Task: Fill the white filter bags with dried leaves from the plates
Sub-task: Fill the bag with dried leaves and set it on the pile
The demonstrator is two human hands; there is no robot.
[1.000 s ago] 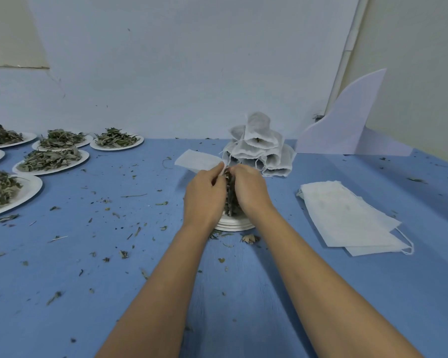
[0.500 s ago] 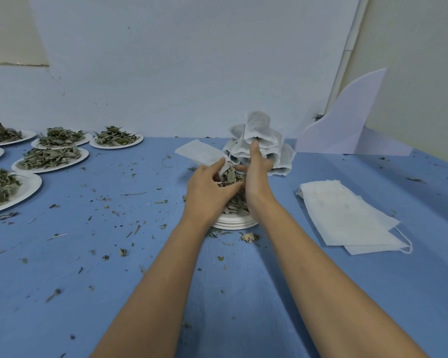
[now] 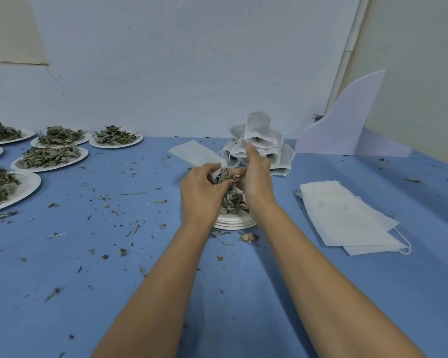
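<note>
My left hand (image 3: 201, 195) curls its fingers round the mouth of a white filter bag (image 3: 195, 153), whose flat end sticks out to the upper left. My right hand (image 3: 258, 184) lies against a heap of dried leaves (image 3: 230, 198) with its fingers straight up and its thumb pressing leaves toward the bag's mouth. The heap sits on a small stack of white plates (image 3: 234, 223) under both hands. How much of the bag holds leaves is hidden by my fingers.
A pile of filled bags (image 3: 260, 136) stands just behind my hands. Flat empty bags (image 3: 347, 218) lie to the right. Several plates of leaves (image 3: 115, 140) (image 3: 49, 160) (image 3: 23, 189) sit at the left. A white foam board (image 3: 347, 130) leans at the back right. Leaf crumbs litter the blue table (image 3: 114, 254).
Both hands first gripped the leaf heap together. Since then the right hand's fingers have straightened upward, and the left hand has lifted the bag's mouth beside the leaves.
</note>
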